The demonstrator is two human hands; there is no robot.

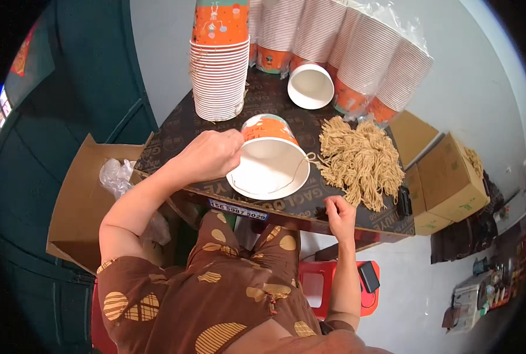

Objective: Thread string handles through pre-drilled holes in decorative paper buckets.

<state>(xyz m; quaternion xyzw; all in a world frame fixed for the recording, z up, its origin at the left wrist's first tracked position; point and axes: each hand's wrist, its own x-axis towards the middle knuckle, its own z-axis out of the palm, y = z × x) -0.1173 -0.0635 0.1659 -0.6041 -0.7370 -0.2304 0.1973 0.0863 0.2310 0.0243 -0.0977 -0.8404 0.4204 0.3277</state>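
Observation:
A paper bucket (pixel 275 168), orange-printed outside and white inside, lies tilted on the table with its mouth toward me. My left hand (pixel 216 154) is closed at the bucket's left rim; its fingertips are partly hidden. A thin cord (pixel 283 187) runs across the mouth and ends in a small knotted loop at the right rim. Near the table's front edge, my right hand (pixel 341 217) is closed in a pinch, apart from the bucket. What it holds, if anything, I cannot make out. A heap of tan strings (pixel 362 162) lies to the bucket's right.
A tall stack of buckets (pixel 220 76) stands at the back left of the dark table (pixel 174 138). Behind are plastic-wrapped stacks (pixel 366 59) and one bucket on its side (pixel 311 87). Cardboard boxes (pixel 449 183) flank the table; a red stool (pixel 313 280) stands below.

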